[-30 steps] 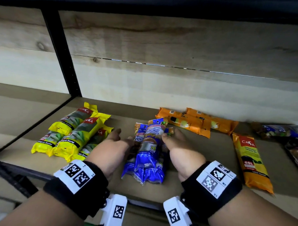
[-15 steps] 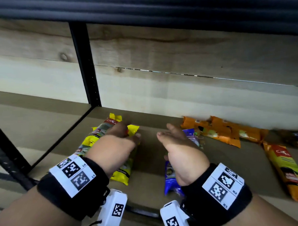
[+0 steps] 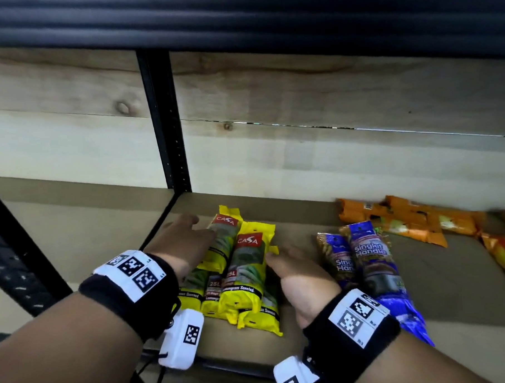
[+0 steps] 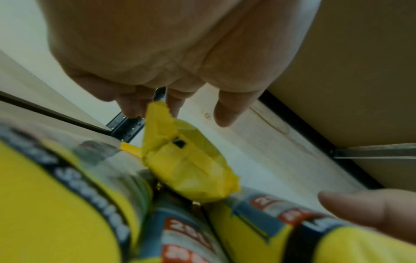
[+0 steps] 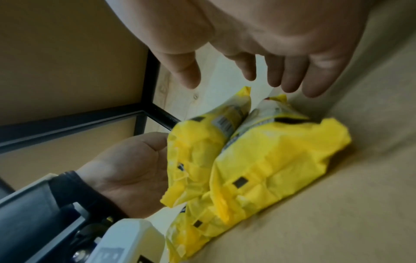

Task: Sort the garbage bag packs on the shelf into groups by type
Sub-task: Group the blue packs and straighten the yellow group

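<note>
Looks like a shop, or the stock room of one — a retail shelf of brown board on a black metal frame, with a perforated upright post of the kind used in store racking. Behind it, a back wall of pale wood planks with knots. Above, the dark edge of the next shelf level. Filled with many same-brand packaged goods lying together — yellow packs, blue packs, orange packs — several of each kind, printed with brand name and litre size, as in merchandise for sale.
</note>
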